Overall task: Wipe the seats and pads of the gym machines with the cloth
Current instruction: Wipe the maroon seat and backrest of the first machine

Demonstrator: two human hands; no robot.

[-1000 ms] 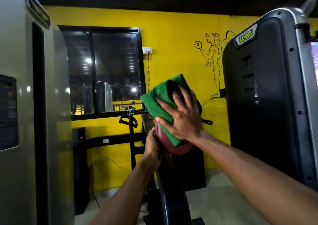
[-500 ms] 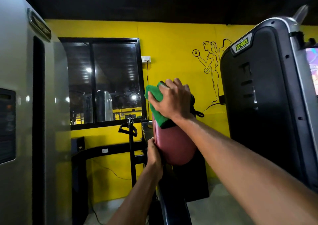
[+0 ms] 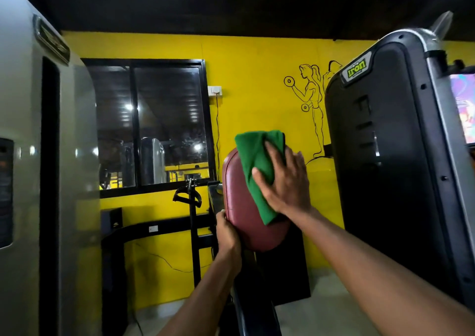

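Green cloth [image 3: 253, 153] lies on the upper right of the maroon pad [image 3: 239, 207], overhanging its top edge, pressed by the spread, straight-fingered right hand [image 3: 285, 181], while the left hand [image 3: 227, 233] grips the pad's lower left edge.

The room is dim: the ceiling [image 3: 231, 4] across the top is nearly black, the yellow wall [image 3: 257, 86] vivid. Lamp reflections (small white spots) glint in the window [image 3: 164, 119] and on the grey panel [image 3: 77, 140] at left. Wide-angle distortion bows the edges; the centre is sharp.
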